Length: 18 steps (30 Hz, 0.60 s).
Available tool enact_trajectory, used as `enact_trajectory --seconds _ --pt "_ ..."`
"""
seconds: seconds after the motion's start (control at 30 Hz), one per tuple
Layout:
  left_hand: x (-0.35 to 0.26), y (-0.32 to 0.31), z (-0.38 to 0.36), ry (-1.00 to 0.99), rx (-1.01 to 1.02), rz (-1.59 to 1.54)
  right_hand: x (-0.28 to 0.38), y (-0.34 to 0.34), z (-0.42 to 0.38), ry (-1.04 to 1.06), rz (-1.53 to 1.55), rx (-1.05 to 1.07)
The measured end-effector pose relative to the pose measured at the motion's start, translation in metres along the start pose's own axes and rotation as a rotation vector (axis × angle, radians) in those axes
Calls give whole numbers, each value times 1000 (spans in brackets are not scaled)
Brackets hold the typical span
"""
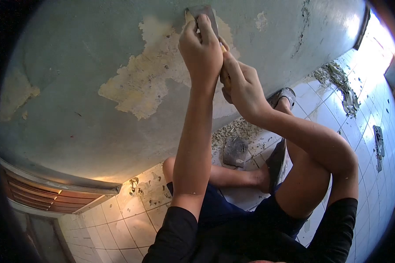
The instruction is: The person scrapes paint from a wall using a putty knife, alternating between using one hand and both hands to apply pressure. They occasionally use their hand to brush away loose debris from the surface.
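A wide metal scraper point(205, 13) lies with its blade against the green wall point(101, 39), at the top of a bare patch point(140, 83) where the paint has come off. My left hand point(202, 50) grips the scraper close to the blade, its thumb and fingers pressed on the metal. Lower and to the right, my right hand point(242, 85) is wrapped round the scraper's yellowish handle point(226, 81). Both hands touch each other near the wrist of the left one. Part of the handle is hidden by the fingers.
Paint flakes point(239, 129) lie along the wall's foot on the tiled floor point(118, 228). A dark flat square piece point(235, 151) is beside my legs. More debris point(344, 85) lies at the right, with a dark strip point(378, 142) further out. A slatted wooden shutter point(44, 193) is at lower left.
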<state>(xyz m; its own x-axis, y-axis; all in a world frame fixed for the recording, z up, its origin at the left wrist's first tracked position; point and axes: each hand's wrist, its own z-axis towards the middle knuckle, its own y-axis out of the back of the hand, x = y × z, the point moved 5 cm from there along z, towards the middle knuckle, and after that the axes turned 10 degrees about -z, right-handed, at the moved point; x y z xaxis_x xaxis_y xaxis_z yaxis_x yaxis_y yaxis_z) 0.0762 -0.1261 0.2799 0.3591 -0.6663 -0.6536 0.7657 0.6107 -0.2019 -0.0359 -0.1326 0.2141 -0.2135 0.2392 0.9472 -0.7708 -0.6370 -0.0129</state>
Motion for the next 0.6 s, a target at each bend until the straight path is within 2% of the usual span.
enact_trajectory --seconds 0.27,0.43,0.6 --pt "-9 9 -15 6 -55 17 -8 -5 -10 -75 -38 39" --pt "-4 8 -12 92 8 -66 -11 -10 -8 -70 -22 31" --pt "-6 5 -3 64 32 -57 0 -11 -5 -50 5 17"
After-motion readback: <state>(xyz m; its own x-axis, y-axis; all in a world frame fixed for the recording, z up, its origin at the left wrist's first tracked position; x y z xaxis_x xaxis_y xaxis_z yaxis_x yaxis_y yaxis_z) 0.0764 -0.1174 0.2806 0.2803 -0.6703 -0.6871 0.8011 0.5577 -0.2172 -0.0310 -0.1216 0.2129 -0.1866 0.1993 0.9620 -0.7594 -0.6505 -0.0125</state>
